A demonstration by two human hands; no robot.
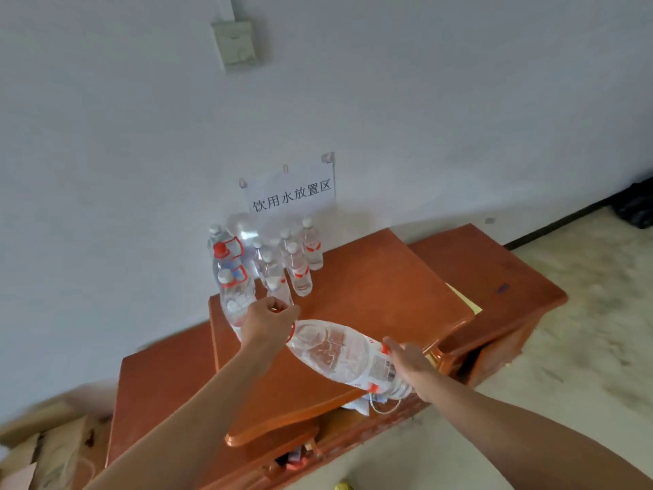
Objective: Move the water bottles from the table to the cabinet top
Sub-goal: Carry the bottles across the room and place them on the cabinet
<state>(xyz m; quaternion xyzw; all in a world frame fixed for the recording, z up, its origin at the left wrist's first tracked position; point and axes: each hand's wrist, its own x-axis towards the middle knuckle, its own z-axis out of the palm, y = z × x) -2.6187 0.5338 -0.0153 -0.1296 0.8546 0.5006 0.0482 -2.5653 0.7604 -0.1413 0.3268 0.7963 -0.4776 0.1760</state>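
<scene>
Red handle loop (292, 332) at the neck is gripped in my left hand (270, 318), fingers curled round it. My right hand (406, 358) lies flat and open against the base. Between my hands the big water bottle (335, 351) lies on its side, long axis running hand to hand, just over the cabinet top (371, 288). Beyond my left hand, the nearer one, stand the other bottles (282, 259). The bottle's label is too blurred to read; the wall sign (291, 198) reads 饮用水放置区.
</scene>
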